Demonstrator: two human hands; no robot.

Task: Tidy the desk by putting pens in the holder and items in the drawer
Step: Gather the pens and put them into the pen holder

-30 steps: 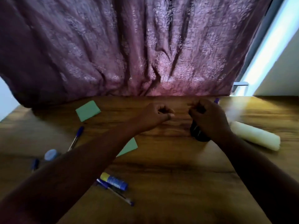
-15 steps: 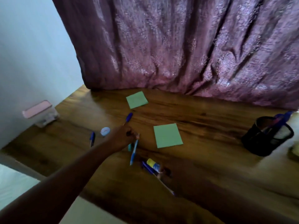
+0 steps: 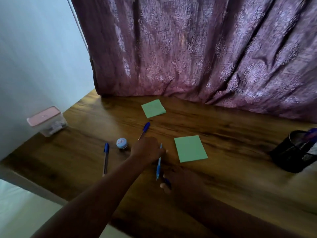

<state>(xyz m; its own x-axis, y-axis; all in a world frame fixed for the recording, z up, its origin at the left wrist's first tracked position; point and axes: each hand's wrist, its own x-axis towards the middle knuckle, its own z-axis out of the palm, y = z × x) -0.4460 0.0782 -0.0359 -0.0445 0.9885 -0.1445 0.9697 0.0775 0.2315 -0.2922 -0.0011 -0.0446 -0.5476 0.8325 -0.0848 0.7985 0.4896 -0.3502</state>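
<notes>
the left hand reaches over the desk and grips a light blue pen; the blurred right hand grasps something blue.

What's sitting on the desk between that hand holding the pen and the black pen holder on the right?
In the head view, one green sticky note lies flat between the left hand and the black pen holder; otherwise that stretch of the desk is bare wood.
</notes>
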